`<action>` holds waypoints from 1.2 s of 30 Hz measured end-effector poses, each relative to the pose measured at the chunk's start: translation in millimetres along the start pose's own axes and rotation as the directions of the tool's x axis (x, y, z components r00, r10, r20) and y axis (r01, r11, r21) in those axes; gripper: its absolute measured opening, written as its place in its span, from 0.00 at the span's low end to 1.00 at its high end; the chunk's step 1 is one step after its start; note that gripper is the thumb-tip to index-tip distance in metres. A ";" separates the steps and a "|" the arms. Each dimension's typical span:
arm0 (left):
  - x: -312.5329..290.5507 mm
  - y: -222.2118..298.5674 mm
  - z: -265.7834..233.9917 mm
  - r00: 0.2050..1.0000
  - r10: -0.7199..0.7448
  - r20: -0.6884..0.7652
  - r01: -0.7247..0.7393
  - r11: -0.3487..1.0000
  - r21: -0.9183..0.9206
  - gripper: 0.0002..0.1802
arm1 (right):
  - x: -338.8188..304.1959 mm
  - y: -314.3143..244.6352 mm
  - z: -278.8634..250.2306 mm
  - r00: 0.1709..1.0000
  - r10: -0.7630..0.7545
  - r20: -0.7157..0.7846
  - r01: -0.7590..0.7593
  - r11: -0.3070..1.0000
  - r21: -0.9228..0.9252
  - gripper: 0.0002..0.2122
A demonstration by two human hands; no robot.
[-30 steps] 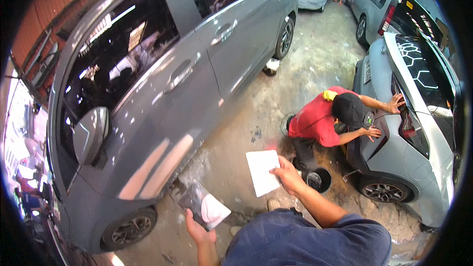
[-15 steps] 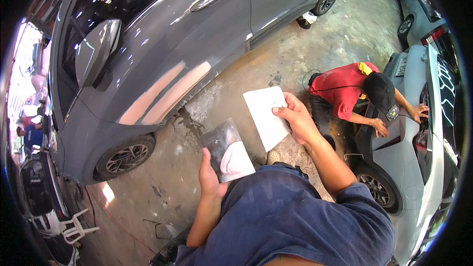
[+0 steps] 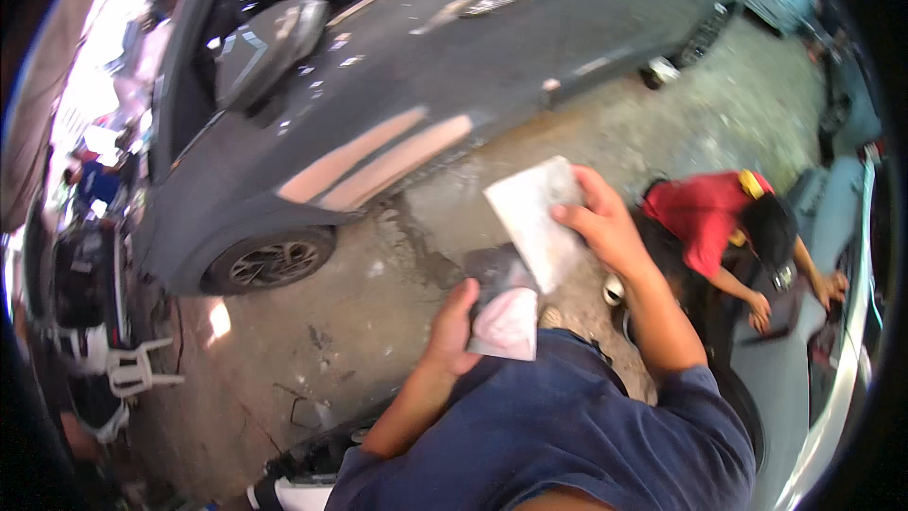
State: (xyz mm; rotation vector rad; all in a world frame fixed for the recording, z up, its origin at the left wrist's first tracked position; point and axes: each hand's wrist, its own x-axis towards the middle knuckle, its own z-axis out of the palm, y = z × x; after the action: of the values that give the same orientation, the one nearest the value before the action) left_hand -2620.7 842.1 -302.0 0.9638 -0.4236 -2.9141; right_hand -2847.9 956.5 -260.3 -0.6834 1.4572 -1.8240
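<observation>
Sheet (image 3: 536, 216), pale and thin, sits at frame centre, pinched at its right edge by the right hand (image 3: 605, 227); it looks light and floppy, best held by an edge. Just below, the left hand (image 3: 454, 326) clasps a dark board (image 3: 504, 308) smeared pink, seemingly stiff. A grey car (image 3: 397, 123) fills the upper left; a crouching person (image 3: 728, 222) is at right.

Daylight, strongest from nine to ten o'clock, where the open side is blown out to white; two pale glare streaks lie along the grey car (image 3: 407, 123) door. Whole frame soft with motion blur, worst on the white sheet (image 3: 537, 218) and the crouching person in red (image 3: 728, 227). Heavy fisheye bending toward a black rim, the ground (image 3: 312, 350) evenly lit with weak shadows under the car.
</observation>
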 end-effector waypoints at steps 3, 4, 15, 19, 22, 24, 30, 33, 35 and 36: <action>-2.5 -1.0 0.3 0.997 0.056 0.062 -0.057 0.998 0.014 0.23 | -9.8 3.8 0.9 0.999 0.053 0.007 -0.054 0.998 0.016 0.24; -4.2 0.4 5.2 0.993 0.078 0.092 -0.080 0.996 0.025 0.23 | -14.9 4.8 -2.0 0.998 0.056 -0.008 -0.056 0.998 -0.012 0.24; 1.0 17.5 -7.6 0.950 0.229 0.210 -0.292 0.890 0.350 0.25 | -87.2 22.8 -1.1 0.952 0.304 0.037 -0.306 0.939 0.158 0.23; 0.5 30.0 -9.3 0.940 0.195 0.280 -0.339 0.631 0.698 0.26 | -92.9 19.8 0.8 0.939 0.333 0.082 -0.343 0.918 0.198 0.21; -18.1 38.1 4.5 0.950 0.206 0.234 -0.312 0.640 0.703 0.25 | -87.5 1.8 -13.6 0.963 0.267 0.025 -0.263 0.923 0.279 0.20; -5.6 29.6 -13.9 0.919 0.226 0.323 -0.364 0.800 0.477 0.26 | -84.3 -8.9 -17.9 0.981 0.172 -0.086 -0.136 0.936 0.325 0.21; -0.9 11.0 6.3 0.915 0.372 0.156 -0.390 0.915 0.108 0.24 | -92.0 30.0 -17.1 0.972 -0.135 -0.193 0.148 0.988 0.051 0.17; 9.8 -2.0 12.0 0.864 0.486 0.132 -0.493 0.869 0.032 0.22 | -110.9 26.2 27.7 0.929 -0.367 -0.046 0.329 0.876 -0.351 0.20; 10.1 -5.7 19.9 0.835 0.544 0.085 -0.547 0.837 0.023 0.22 | -113.1 14.3 42.3 0.877 -0.427 0.219 0.476 0.713 -0.514 0.32; 10.5 -7.4 20.5 0.831 0.553 0.066 -0.555 0.832 0.010 0.21 | -109.9 7.2 50.6 0.827 -0.449 0.338 0.562 0.660 -0.498 0.36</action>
State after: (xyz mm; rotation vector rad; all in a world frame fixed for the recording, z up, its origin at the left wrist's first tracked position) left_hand -2641.0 852.9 -294.3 0.6151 -0.6287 -2.4096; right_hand -2739.9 1011.0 -253.6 -1.6835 1.8327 -1.6020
